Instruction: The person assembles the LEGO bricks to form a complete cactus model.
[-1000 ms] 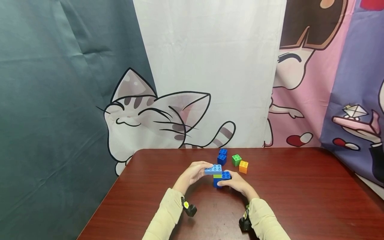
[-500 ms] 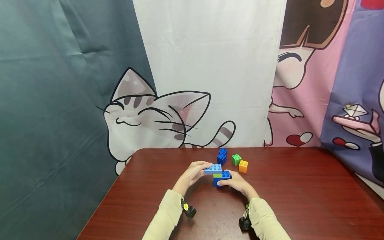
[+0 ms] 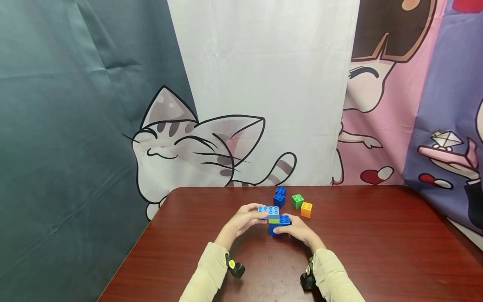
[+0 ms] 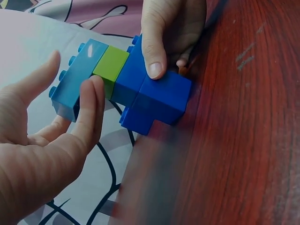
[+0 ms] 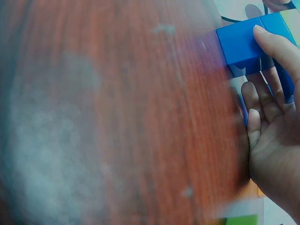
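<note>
A stack of toy building bricks stands out in the head view: a light blue brick [image 3: 268, 212] on top, a lime green one [image 4: 111, 63] below it, and dark blue ones [image 4: 161, 93] at the bottom. My right hand [image 3: 299, 230] grips the dark blue bricks, thumb across the near side. My left hand [image 3: 243, 222] is beside the light blue brick. In the left wrist view its thumb [image 4: 44, 75] is raised off the studs. Its outstretched fingers [image 4: 91, 108] lie along the underside of the light blue brick, near the green one.
Two dark blue bricks [image 3: 279, 198], a green brick [image 3: 297, 201] and an orange brick [image 3: 306, 209] lie behind the stack on the reddish-brown table [image 3: 181, 235]. A printed curtain [image 3: 264, 84] hangs behind the table's far edge.
My left hand has loosened from the light blue brick and shifted slightly left, uncovering more studs. My right hand and the stack have hardly moved.
</note>
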A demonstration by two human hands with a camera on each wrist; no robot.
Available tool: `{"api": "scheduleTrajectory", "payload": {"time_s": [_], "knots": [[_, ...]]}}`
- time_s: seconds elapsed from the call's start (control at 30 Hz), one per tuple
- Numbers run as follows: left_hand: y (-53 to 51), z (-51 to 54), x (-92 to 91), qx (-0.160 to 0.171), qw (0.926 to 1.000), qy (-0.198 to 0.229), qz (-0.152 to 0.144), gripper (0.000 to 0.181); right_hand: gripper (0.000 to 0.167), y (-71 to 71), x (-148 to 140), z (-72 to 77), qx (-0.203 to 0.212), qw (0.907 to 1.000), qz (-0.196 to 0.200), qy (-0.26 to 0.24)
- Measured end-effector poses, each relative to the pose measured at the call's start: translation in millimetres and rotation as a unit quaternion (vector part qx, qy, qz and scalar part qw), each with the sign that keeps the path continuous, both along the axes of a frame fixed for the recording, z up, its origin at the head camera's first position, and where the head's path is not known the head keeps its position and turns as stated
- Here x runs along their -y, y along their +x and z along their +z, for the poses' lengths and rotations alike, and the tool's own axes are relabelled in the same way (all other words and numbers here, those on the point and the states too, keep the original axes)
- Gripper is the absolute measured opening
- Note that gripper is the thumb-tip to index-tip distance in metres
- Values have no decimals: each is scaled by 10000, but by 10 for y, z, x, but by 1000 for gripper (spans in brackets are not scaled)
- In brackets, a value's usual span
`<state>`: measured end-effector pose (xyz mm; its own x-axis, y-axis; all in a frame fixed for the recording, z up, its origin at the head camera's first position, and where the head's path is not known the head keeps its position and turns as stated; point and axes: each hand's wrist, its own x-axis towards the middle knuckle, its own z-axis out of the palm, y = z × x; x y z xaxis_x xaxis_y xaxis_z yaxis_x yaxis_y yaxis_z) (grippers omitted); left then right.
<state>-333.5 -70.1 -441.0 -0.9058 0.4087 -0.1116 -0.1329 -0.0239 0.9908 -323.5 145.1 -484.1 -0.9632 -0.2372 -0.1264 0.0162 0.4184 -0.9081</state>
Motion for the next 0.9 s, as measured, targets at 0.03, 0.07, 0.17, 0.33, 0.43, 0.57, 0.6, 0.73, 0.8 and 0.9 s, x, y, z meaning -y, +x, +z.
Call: {"api": "scheduleTrajectory", "payload": {"time_s": [0.03, 0.07, 0.17, 0.33, 0.43, 0.57, 0.6, 0.73, 0.8, 0.9], "knots": [[7, 2, 0, -23, 10000, 26, -36, 41, 57, 1, -1, 5, -2, 10000, -19, -10], [16, 3, -2, -47, 10000, 46, -48, 41, 56, 1, -1, 7, -16, 10000, -22, 3], [35, -12, -21, -70, 9999, 138, 52, 43, 56, -7, -2, 5, -22, 10000, -68, -3], [38, -105, -58, -57, 9985, 395, 373, 41, 59, -12, 7, -1, -2, 10000, -75, 12], [46, -156, -76, -53, 9972, 518, 534, 42, 59, -7, 9, -4, -17, 10000, -48, 53], [65, -207, -100, -30, 9958, 644, 650, 43, 57, -5, 8, -14, -4, 10000, -88, 42], [71, -217, -104, -23, 9956, 664, 667, 42, 57, -6, 7, -19, -5, 9999, -95, 48], [77, -251, -116, -64, 9948, 714, 718, 40, 57, -12, 5, -22, 6, 9999, -112, 33], [74, -265, -123, -117, 9945, 754, 715, 39, 56, -16, 2, -24, -6, 9999, -121, 37], [68, -290, -137, -201, 9939, 824, 710, 38, 56, -17, 0, -24, -2, 9999, -135, 38]]}}
